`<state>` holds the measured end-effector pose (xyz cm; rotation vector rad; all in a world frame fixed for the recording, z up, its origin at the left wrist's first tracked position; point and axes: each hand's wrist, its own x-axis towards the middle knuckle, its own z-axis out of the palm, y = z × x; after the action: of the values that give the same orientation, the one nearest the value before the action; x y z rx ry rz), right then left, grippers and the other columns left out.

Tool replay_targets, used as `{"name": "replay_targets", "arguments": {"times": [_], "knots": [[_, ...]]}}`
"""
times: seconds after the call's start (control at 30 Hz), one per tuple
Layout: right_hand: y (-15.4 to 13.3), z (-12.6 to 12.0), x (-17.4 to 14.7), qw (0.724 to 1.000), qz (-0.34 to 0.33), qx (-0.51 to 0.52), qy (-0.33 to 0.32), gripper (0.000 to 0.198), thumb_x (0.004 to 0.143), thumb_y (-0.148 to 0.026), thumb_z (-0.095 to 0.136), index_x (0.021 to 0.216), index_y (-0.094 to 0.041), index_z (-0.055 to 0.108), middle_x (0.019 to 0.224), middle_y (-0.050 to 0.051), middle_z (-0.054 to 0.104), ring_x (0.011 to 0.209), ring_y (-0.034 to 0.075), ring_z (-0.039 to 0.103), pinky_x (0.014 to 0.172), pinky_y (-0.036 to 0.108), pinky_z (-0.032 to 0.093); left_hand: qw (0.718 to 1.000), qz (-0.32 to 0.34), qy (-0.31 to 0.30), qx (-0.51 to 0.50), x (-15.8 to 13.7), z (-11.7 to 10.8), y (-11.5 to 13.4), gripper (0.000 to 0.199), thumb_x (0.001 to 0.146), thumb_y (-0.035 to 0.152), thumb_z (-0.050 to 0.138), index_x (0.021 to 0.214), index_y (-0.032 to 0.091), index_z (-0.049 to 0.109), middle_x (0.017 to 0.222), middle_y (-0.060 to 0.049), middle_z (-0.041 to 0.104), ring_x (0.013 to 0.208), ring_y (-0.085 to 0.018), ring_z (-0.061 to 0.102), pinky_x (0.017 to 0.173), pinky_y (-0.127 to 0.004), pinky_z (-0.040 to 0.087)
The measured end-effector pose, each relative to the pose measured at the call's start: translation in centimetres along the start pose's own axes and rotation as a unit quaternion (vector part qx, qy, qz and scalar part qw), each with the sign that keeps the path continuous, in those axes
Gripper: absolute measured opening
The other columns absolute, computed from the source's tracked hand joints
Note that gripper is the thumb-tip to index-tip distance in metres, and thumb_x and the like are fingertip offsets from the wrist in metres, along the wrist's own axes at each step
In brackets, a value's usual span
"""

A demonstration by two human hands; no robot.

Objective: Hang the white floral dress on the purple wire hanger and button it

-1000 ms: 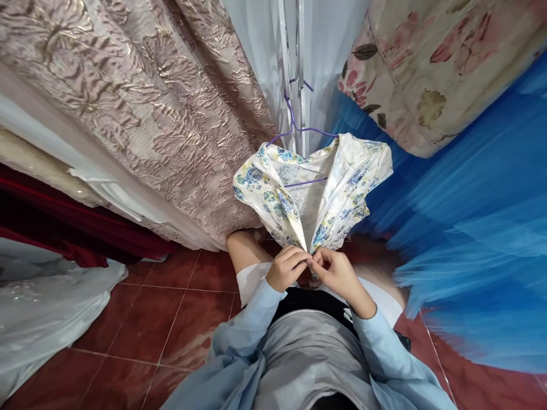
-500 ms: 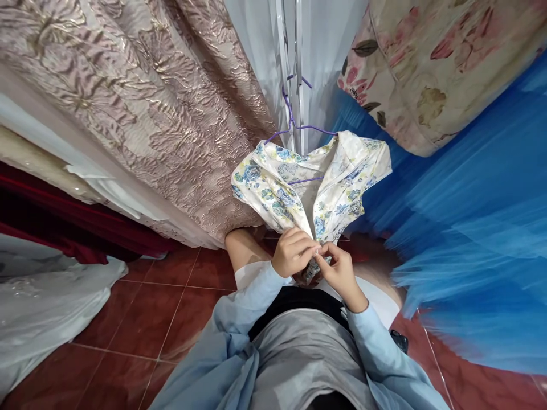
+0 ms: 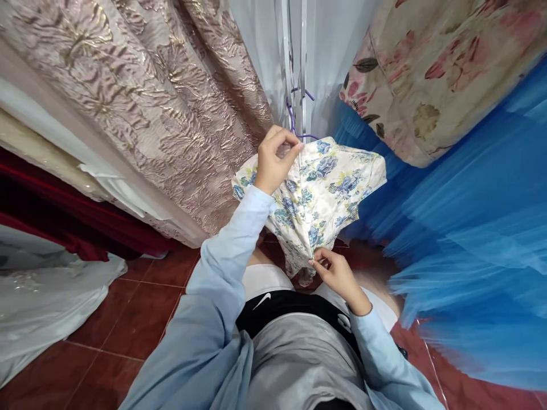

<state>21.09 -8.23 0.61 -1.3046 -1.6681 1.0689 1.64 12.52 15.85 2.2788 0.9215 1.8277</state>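
A white dress (image 3: 325, 182) with blue and yellow-green flowers hangs on a purple hanger (image 3: 292, 114), its lower part between my knees. Its front is closed along a zipper (image 3: 304, 208) running up to the neckline. At the top of that line my left hand (image 3: 277, 159) is pinched on what looks like the zipper pull, the pull itself hidden by the fingertips. Lower down, near my lap, my right hand (image 3: 335, 273) pinches the dress fabric at the bottom end of the zipper line.
White metal posts (image 3: 294, 57) rise behind the hanger. A pink-gold embossed fabric (image 3: 141, 85) hangs at the left, with dark red cloth (image 3: 64, 210) beyond. Blue tulle (image 3: 465, 245) and a beige floral cloth (image 3: 427, 85) hang at the right. Red tiles (image 3: 137, 313) cover the floor.
My left hand has moved up from beside my right hand to the neckline, and the open V of the dress front has closed. My right hand stays low, slightly further down.
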Motion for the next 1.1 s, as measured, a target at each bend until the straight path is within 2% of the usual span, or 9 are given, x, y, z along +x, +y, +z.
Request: {"name": "replay_targets", "arguments": {"times": [0.13, 0.27, 0.4, 0.53, 0.67, 0.83, 0.97, 1.1], "knots": [[-3.7, -2.1, 3.1, 0.996, -0.04, 0.044, 0.073, 0.021, 0.093, -0.04, 0.065, 0.089, -0.02, 0.068, 0.085, 0.004, 0.072, 0.076, 0.018, 0.065, 0.07, 0.03, 0.048, 0.999, -0.012, -0.045, -0.004, -1.7, -0.7, 1.3, 0.028, 0.092, 0.045, 0.071, 0.085, 0.019, 0.07, 0.085, -0.003, 0.067, 0.082, -0.015, 0.065, 0.082, -0.033, 0.054], [-9.0, -3.1, 9.0, 0.977, -0.127, 0.138, 0.102, 0.032, 0.095, -0.048, 0.062, 0.083, -0.019, 0.068, 0.079, 0.003, 0.07, 0.07, 0.016, 0.062, 0.067, 0.029, 0.049, 0.997, -0.013, -0.077, -0.011, -2.1, -1.3, 1.9, 0.022, 0.088, 0.039, 0.077, 0.084, 0.018, 0.073, 0.085, -0.004, 0.07, 0.079, -0.015, 0.066, 0.075, -0.03, 0.054], [-11.6, -2.6, 14.7, 0.967, -0.125, 0.186, 0.121, 0.036, 0.091, -0.051, 0.066, 0.076, -0.018, 0.065, 0.074, 0.003, 0.068, 0.064, 0.014, 0.061, 0.058, 0.026, 0.047, 0.993, 0.004, -0.121, -0.012, -1.8, -2.1, 2.2, 0.008, 0.089, 0.026, 0.075, 0.089, 0.018, 0.076, 0.088, -0.005, 0.073, 0.083, -0.017, 0.068, 0.076, -0.03, 0.055], [-11.7, -1.9, 16.6, 0.966, -0.107, 0.195, 0.135, 0.032, 0.088, -0.044, 0.07, 0.07, -0.018, 0.061, 0.066, 0.001, 0.065, 0.056, 0.011, 0.056, 0.052, 0.024, 0.044, 0.989, 0.004, -0.148, -0.018, -1.9, -2.8, 2.2, 0.008, 0.088, 0.02, 0.074, 0.095, 0.017, 0.076, 0.092, -0.006, 0.074, 0.087, -0.018, 0.07, 0.081, -0.031, 0.056], [-11.3, -1.8, 16.1, 0.965, -0.127, 0.175, 0.15, 0.024, 0.088, -0.036, 0.068, 0.073, -0.017, 0.063, 0.069, 0.001, 0.066, 0.057, 0.011, 0.056, 0.054, 0.024, 0.046, 0.99, -0.035, -0.127, -0.052, -2.2, -2.6, 2.1, 0.008, 0.087, 0.021, 0.074, 0.095, 0.017, 0.073, 0.092, -0.006, 0.074, 0.086, -0.017, 0.071, 0.079, -0.028, 0.057], [-11.0, -1.8, 16.4, 0.965, -0.146, 0.135, 0.17, 0.024, 0.09, -0.037, 0.066, 0.076, -0.018, 0.061, 0.072, 0.002, 0.065, 0.06, 0.012, 0.057, 0.057, 0.025, 0.046, 0.988, -0.054, -0.116, -0.08, -2.1, -2.1, 2.4, 0.007, 0.086, 0.019, 0.074, 0.092, 0.018, 0.071, 0.091, -0.004, 0.073, 0.086, -0.017, 0.071, 0.08, -0.03, 0.058], [-10.4, -1.2, 17.0, 0.962, -0.159, 0.101, 0.197, 0.027, 0.091, -0.039, 0.064, 0.075, -0.02, 0.054, 0.068, 0.0, 0.058, 0.058, 0.01, 0.052, 0.056, 0.024, 0.042, 0.989, -0.021, -0.14, -0.046, -1.8, -2.3, 2.6, 0.007, 0.088, 0.015, 0.067, 0.093, 0.019, 0.07, 0.092, -0.005, 0.073, 0.088, -0.019, 0.07, 0.082, -0.033, 0.056], [-9.6, -0.5, 16.8, 0.967, -0.125, 0.112, 0.191, 0.027, 0.089, -0.033, 0.062, 0.07, -0.022, 0.047, 0.062, -0.002, 0.053, 0.055, 0.01, 0.047, 0.053, 0.024, 0.037, 0.985, 0.039, -0.167, 0.022, -1.3, -2.6, 2.4, 0.012, 0.09, 0.011, 0.059, 0.082, 0.019, 0.064, 0.085, -0.004, 0.069, 0.086, -0.019, 0.068, 0.081, -0.035, 0.054]]}}
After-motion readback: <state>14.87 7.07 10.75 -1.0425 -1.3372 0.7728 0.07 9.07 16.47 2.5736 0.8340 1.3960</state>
